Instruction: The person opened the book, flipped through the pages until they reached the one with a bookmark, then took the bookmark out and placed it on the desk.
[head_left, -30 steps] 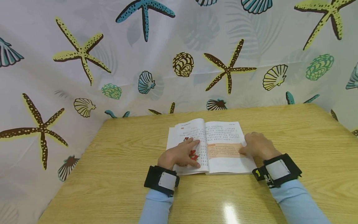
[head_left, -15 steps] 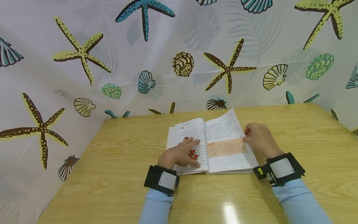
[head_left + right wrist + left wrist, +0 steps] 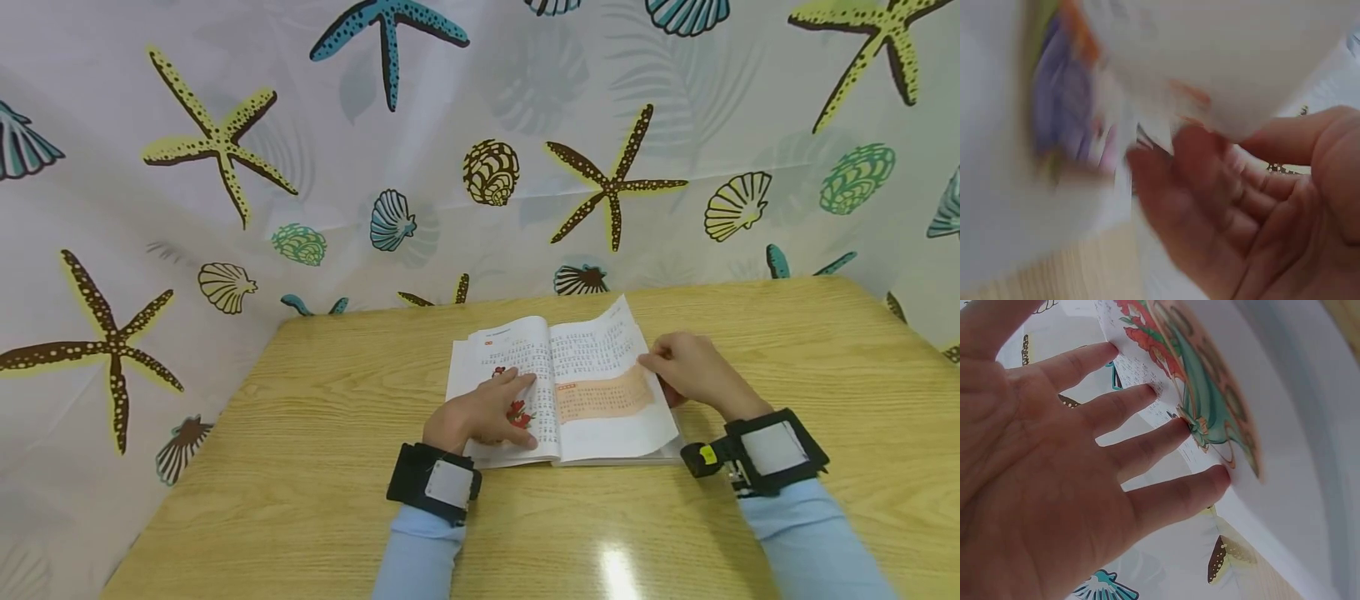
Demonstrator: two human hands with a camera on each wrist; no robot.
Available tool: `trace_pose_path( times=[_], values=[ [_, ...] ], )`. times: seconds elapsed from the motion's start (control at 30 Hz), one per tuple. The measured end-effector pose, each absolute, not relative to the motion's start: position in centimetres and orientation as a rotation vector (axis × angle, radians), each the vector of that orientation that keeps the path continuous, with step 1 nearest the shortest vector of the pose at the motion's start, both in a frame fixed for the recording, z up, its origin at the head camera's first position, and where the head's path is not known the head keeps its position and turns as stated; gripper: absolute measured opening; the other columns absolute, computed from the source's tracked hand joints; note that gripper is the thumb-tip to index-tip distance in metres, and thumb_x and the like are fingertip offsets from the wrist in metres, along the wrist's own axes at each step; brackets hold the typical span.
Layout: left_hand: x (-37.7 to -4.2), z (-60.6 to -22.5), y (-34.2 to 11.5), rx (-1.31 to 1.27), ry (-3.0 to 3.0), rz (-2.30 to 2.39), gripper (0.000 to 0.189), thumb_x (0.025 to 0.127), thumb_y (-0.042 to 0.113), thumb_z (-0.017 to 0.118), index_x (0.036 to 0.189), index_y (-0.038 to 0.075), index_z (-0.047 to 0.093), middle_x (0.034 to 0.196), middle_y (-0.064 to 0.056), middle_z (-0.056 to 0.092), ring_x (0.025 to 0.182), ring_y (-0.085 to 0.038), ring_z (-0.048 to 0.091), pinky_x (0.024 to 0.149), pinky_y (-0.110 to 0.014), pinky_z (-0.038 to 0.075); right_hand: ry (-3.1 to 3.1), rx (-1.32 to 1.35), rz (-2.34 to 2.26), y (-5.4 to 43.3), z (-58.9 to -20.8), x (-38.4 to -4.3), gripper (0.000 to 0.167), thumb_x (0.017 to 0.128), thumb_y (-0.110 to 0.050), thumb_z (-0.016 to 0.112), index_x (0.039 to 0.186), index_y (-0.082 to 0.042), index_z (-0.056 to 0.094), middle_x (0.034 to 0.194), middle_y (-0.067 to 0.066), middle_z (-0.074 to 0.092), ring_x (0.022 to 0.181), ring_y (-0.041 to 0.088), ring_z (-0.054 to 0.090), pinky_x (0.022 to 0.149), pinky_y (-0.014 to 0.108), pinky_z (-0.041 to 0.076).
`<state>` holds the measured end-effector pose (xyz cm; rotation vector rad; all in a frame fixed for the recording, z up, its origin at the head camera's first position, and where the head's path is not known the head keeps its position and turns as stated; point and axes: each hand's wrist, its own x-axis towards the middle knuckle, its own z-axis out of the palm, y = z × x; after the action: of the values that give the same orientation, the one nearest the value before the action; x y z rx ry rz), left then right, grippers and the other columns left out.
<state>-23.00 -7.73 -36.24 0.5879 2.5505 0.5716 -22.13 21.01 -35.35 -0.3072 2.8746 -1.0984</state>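
An open book (image 3: 600, 442) lies on the wooden table, its left page carrying red pictures and its right page an orange text block. My left hand (image 3: 483, 412) rests on the left page with its fingers spread; the left wrist view shows the fingertips (image 3: 1219, 478) touching the picture page. At the right edge, my right hand (image 3: 693, 375) pinches a page (image 3: 615, 333) between thumb and fingers. That page is lifted and bent, its far corner sticking up. Blurred in the right wrist view, the raised page (image 3: 1241, 62) meets the fingers, with a coloured picture (image 3: 1072, 94) beneath.
The wooden table (image 3: 322, 467) extends around the book on all sides. Behind it hangs a pale cloth (image 3: 450, 225) printed with starfish and shells. Both wrists wear black bands (image 3: 776, 450) with grey plates.
My right hand has taken hold of the right page's edge and raised it off the book, then moved slightly left with the page bending. My left hand has stayed in place.
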Motion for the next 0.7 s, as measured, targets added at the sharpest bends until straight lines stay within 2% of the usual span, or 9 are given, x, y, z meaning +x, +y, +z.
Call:
trace_pose_path(
  times=[0.07, 0.13, 0.2, 0.33, 0.43, 0.5, 0.6, 0.63, 0.7],
  values=[
    [-23.0, -36.3, -7.7, 0.585, 2.55, 0.571, 0.09, 0.089, 0.027, 0.081, 0.161, 0.016, 0.029, 0.168, -0.011, 0.016, 0.154, -0.031, 0.016, 0.121, -0.052, 0.022, 2.703, -0.295, -1.29, 20.9, -35.2, -22.2, 0.029, 0.104, -0.009, 0.054, 0.117, 0.017, 0.052, 0.063, 0.006, 0.057, 0.054, 0.018, 0.057, 0.052, 0.031, 0.056],
    [-23.0, -36.2, -7.7, 0.585, 2.551, 0.568, 0.09, 0.089, 0.027, 0.081, 0.161, 0.016, 0.029, 0.168, -0.011, 0.016, 0.154, -0.03, 0.016, 0.121, -0.051, 0.022, 2.601, -0.284, -1.397, 20.9, -35.0, -22.3, 0.042, 0.105, -0.009, 0.051, 0.134, 0.019, 0.039, 0.065, 0.006, 0.058, 0.056, 0.02, 0.059, 0.055, 0.033, 0.059],
    [-23.0, -36.2, -7.7, 0.585, 2.553, 0.567, 0.09, 0.089, 0.027, 0.081, 0.161, 0.015, 0.029, 0.168, -0.011, 0.016, 0.154, -0.03, 0.016, 0.121, -0.051, 0.021, 2.587, -0.284, -1.408, 20.8, -34.9, -22.3, 0.046, 0.105, -0.007, 0.05, 0.139, 0.019, 0.034, 0.065, 0.006, 0.058, 0.056, 0.02, 0.058, 0.056, 0.033, 0.059],
    [-23.0, -36.1, -7.7, 0.58, 2.552, 0.563, 0.09, 0.089, 0.027, 0.081, 0.161, 0.016, 0.028, 0.168, -0.011, 0.016, 0.154, -0.03, 0.016, 0.121, -0.051, 0.022, 2.621, -0.278, -1.374, 20.7, -34.9, -22.4, 0.045, 0.104, -0.003, 0.049, 0.14, 0.019, 0.035, 0.066, 0.006, 0.056, 0.056, 0.018, 0.055, 0.055, 0.033, 0.059],
    [-23.0, -36.1, -7.7, 0.577, 2.552, 0.563, 0.09, 0.089, 0.027, 0.081, 0.161, 0.016, 0.029, 0.168, -0.011, 0.016, 0.154, -0.03, 0.016, 0.121, -0.052, 0.022, 2.634, -0.305, -1.376, 20.6, -34.8, -22.4, 0.044, 0.107, -0.009, 0.047, 0.14, 0.018, 0.036, 0.071, 0.008, 0.058, 0.06, 0.019, 0.056, 0.055, 0.033, 0.058],
    [-22.9, -36.1, -7.8, 0.578, 2.549, 0.57, 0.09, 0.089, 0.027, 0.081, 0.161, 0.016, 0.028, 0.168, -0.011, 0.016, 0.154, -0.031, 0.015, 0.121, -0.052, 0.021, 2.597, -0.364, -1.423, 20.5, -34.8, -22.3, 0.049, 0.111, -0.019, 0.039, 0.144, 0.016, 0.034, 0.081, 0.014, 0.063, 0.067, 0.021, 0.061, 0.058, 0.034, 0.059],
    [-22.9, -36.1, -7.9, 0.575, 2.545, 0.574, 0.09, 0.09, 0.026, 0.081, 0.162, 0.016, 0.028, 0.168, -0.011, 0.015, 0.154, -0.031, 0.015, 0.121, -0.051, 0.021, 2.489, -0.5, -1.465, 19.8, -34.7, -22.0, 0.06, 0.113, -0.034, 0.024, 0.152, 0.012, 0.029, 0.11, 0.028, 0.065, 0.088, 0.03, 0.067, 0.068, 0.04, 0.059],
    [-22.8, -36.1, -7.9, 0.575, 2.543, 0.575, 0.09, 0.09, 0.026, 0.08, 0.161, 0.015, 0.028, 0.168, -0.011, 0.015, 0.154, -0.031, 0.015, 0.121, -0.051, 0.021, 2.438, -0.557, -1.458, 19.4, -34.7, -21.8, 0.062, 0.113, -0.036, 0.02, 0.154, 0.01, 0.026, 0.12, 0.031, 0.062, 0.097, 0.035, 0.067, 0.074, 0.044, 0.059],
    [-22.8, -36.2, -8.0, 0.587, 2.543, 0.59, 0.087, 0.089, 0.025, 0.081, 0.16, 0.015, 0.032, 0.168, -0.011, 0.017, 0.153, -0.03, 0.018, 0.121, -0.05, 0.022, 2.373, -0.663, -1.384, 18.3, -34.8, -21.6, 0.062, 0.113, -0.038, 0.021, 0.156, 0.007, 0.027, 0.137, 0.034, 0.054, 0.116, 0.041, 0.061, 0.09, 0.052, 0.055]
  ],
)
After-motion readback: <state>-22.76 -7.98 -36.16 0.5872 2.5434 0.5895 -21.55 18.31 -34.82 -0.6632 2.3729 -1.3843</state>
